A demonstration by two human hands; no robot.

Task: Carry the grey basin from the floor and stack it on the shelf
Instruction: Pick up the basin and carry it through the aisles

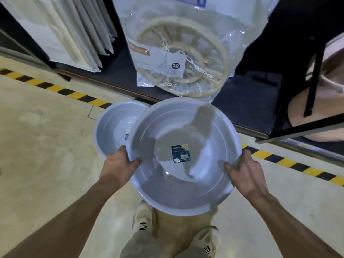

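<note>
I hold a round grey basin in front of me, above my feet, with a blue label stuck inside its bottom. My left hand grips its left rim and my right hand grips its right rim. A second grey basin lies on the floor just behind and to the left, partly covered by the one I hold. The dark low shelf runs across the top of the view, beyond the basins.
A cream round clothes-peg hanger in a clear plastic bag leans on the shelf. White flat packs stand at left. A black frame with a pink object is at right. Yellow-black tape marks the floor.
</note>
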